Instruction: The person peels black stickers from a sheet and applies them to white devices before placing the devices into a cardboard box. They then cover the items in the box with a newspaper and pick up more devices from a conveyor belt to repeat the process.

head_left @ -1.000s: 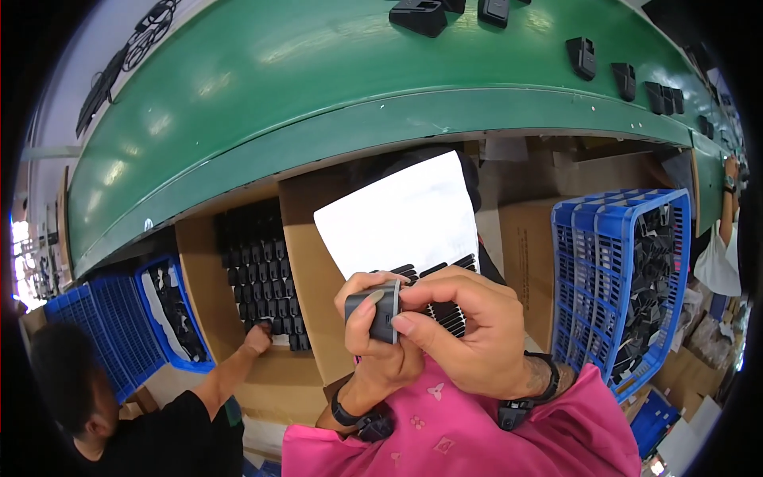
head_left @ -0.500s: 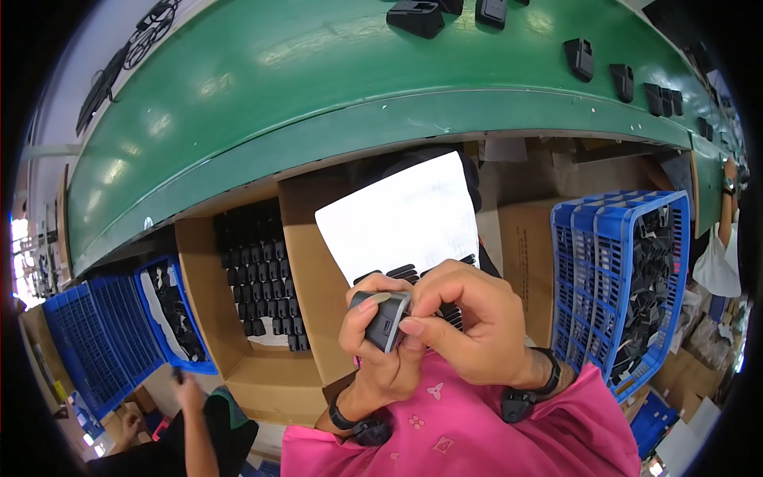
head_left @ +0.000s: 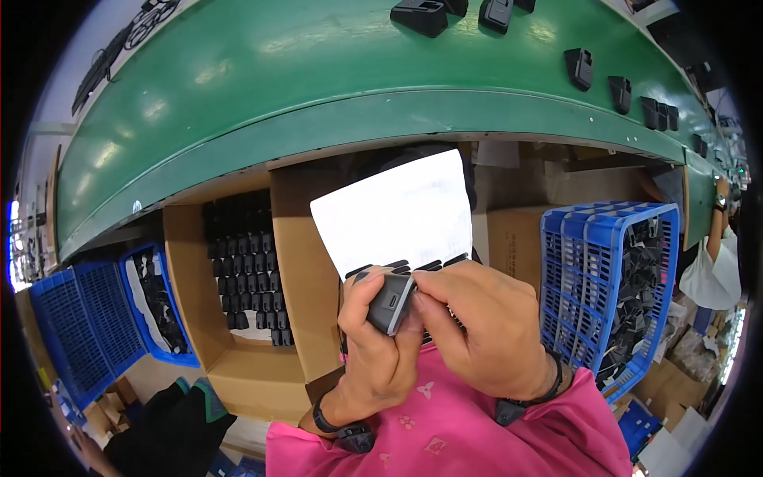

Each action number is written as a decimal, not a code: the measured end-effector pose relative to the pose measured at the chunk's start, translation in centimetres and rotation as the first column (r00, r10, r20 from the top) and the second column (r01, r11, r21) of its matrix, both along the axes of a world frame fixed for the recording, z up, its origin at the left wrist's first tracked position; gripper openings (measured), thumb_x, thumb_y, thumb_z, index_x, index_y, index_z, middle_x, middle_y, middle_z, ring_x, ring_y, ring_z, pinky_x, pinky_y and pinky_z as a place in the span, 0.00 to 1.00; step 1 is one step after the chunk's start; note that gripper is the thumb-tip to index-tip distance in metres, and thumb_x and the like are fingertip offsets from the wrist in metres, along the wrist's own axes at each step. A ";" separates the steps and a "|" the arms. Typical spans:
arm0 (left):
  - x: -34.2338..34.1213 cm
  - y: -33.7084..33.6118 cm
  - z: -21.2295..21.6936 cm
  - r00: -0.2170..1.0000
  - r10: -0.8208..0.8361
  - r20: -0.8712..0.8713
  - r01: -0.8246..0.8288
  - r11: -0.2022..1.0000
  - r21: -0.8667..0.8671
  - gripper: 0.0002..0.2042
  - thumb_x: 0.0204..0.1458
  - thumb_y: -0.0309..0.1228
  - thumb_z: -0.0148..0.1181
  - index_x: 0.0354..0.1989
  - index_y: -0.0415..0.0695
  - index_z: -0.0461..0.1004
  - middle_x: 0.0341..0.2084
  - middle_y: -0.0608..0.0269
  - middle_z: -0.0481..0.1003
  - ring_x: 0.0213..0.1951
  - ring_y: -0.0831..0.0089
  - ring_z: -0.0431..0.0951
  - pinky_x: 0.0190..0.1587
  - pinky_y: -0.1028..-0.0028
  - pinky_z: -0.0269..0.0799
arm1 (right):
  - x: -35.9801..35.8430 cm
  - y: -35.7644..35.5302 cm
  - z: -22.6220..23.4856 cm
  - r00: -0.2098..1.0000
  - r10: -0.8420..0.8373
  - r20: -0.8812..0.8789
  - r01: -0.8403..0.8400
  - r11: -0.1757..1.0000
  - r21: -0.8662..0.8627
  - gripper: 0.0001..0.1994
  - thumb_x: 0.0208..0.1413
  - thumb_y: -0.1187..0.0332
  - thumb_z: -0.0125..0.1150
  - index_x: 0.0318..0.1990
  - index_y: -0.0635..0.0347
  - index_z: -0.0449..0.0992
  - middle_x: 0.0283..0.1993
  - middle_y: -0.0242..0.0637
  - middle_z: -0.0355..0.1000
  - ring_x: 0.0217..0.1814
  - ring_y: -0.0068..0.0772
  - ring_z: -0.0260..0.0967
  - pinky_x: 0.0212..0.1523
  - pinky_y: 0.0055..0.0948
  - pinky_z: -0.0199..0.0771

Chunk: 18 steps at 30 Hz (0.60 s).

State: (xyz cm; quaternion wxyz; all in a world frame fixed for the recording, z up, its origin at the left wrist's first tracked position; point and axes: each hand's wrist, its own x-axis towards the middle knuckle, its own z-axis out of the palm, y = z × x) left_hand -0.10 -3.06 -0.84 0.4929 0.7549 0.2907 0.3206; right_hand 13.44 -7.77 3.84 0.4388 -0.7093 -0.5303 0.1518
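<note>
A small black plastic housing [head_left: 382, 304] with a light grey rim and a narrow slot in its side is gripped in my left hand [head_left: 372, 350], thumb and fingers around it. My right hand [head_left: 489, 326] presses its thumb and forefinger together against the housing's right edge. Whether those fingertips pinch a small part is hidden. Just beyond my hands, a white sheet [head_left: 397, 211] covers part of a stack, and several black pieces [head_left: 429, 267] show along its near edge.
An open cardboard box [head_left: 254, 381] at left holds rows of black parts. Blue crates stand at far left [head_left: 103, 318] and at right [head_left: 584, 262], the right one full of black pieces. Across the back runs a green bench [head_left: 318, 71] with several black housings. Another person sits at lower left [head_left: 167, 429].
The housing has turned slightly in my left hand, and my right fingers have moved up along its edge. The person at lower left has drawn a hand back.
</note>
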 end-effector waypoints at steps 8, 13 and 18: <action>0.2 0.6 0.9 0.999 -0.030 -0.034 0.028 0.998 -0.062 0.26 0.49 0.14 0.53 0.56 0.34 0.50 0.44 0.42 0.65 0.41 0.57 0.68 0.47 0.62 0.64 | 0.6 0.1 -0.2 0.976 0.012 -0.216 -0.033 0.995 -0.094 0.05 0.43 0.79 0.64 0.29 0.65 0.75 0.25 0.39 0.72 0.22 0.30 0.70 0.23 0.23 0.68; 0.0 0.6 0.5 1.000 -0.012 0.029 0.016 0.988 -0.156 0.25 0.49 0.16 0.52 0.56 0.34 0.52 0.46 0.42 0.64 0.44 0.57 0.68 0.48 0.62 0.64 | 0.5 0.3 0.1 0.923 -0.065 -0.380 0.010 0.989 -0.145 0.04 0.45 0.79 0.63 0.29 0.66 0.75 0.24 0.36 0.71 0.22 0.22 0.68 0.22 0.20 0.66; -0.2 0.8 0.9 0.996 -0.060 -0.062 0.050 0.987 -0.154 0.24 0.50 0.19 0.51 0.56 0.33 0.52 0.48 0.41 0.61 0.45 0.57 0.67 0.50 0.63 0.63 | 0.8 0.5 -0.1 0.922 -0.035 -0.386 -0.019 0.991 -0.136 0.04 0.45 0.79 0.63 0.29 0.66 0.75 0.24 0.35 0.71 0.21 0.21 0.68 0.22 0.20 0.66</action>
